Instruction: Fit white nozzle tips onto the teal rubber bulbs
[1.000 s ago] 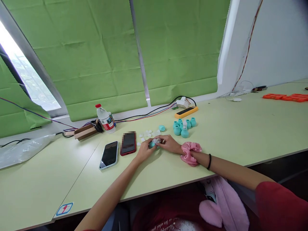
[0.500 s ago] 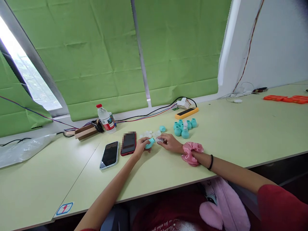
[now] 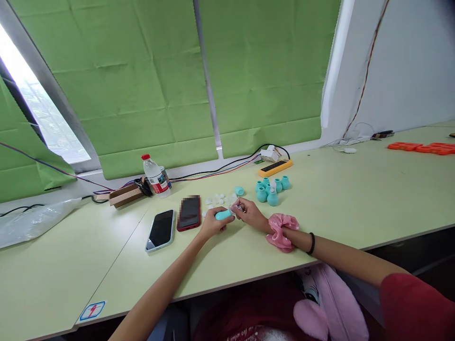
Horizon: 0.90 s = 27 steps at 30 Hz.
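My left hand is wrapped round a turquoise rubber bulb, its neck pointing right. My right hand pinches a small clear plastic piece at the neck of that bulb; whether it is inside the neck I cannot tell. Small translucent white pieces lie scattered just beyond my hands. One loose turquoise bulb rests on its side behind them. Further right stands a cluster of several turquoise bulbs; a front bulb has a clear piece at its top.
A red-cased phone and a light-cased phone lie left of my hands. Behind are a red-capped bottle, an open cardboard box, cables and a yellow power strip. Orange parts lie far right on the table.
My hands have come together. The bulb in my left hand has turned to lie more level, and the clear piece in my right hand now meets its neck.
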### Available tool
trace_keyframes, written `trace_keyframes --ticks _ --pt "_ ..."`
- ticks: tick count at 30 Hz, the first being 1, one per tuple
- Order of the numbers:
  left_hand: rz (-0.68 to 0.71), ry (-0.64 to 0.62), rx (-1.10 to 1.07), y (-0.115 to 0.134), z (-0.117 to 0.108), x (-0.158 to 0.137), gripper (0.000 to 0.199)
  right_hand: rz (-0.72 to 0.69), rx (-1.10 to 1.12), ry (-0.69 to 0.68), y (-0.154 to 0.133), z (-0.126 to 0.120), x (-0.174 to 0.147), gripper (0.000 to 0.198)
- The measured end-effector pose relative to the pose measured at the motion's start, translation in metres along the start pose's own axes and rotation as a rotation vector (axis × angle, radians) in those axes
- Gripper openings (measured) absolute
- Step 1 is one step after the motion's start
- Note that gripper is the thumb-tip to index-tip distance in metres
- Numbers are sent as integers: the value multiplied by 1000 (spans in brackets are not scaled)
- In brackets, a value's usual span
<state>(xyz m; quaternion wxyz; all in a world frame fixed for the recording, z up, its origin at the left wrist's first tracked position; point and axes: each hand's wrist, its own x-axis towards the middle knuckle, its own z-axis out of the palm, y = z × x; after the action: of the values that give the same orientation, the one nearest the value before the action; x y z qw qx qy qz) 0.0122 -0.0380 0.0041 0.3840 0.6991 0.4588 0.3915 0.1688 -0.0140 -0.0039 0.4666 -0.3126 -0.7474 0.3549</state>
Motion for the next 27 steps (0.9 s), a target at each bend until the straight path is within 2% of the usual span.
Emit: trace_keyframes --ticks 4,6,10,17,22,27 --pt "167 131 279 8 8 -6 31 210 225 -119 0 2 1 29" --pt "250 169 415 11 9 -8 29 255 273 -126 0 3 0 29" --pt "329 120 597 9 8 -10 26 280 264 -149 -1 5 -1 26" --pt "509 140 1041 -1 9 -10 31 498 379 -315 -1 0 0 28" --pt "600 106 1154 1 9 -10 33 640 382 -414 -4 -6 2 25" --pt "645 53 1247 0 7 -11 38 773 392 -590 -6 -13 8 31"
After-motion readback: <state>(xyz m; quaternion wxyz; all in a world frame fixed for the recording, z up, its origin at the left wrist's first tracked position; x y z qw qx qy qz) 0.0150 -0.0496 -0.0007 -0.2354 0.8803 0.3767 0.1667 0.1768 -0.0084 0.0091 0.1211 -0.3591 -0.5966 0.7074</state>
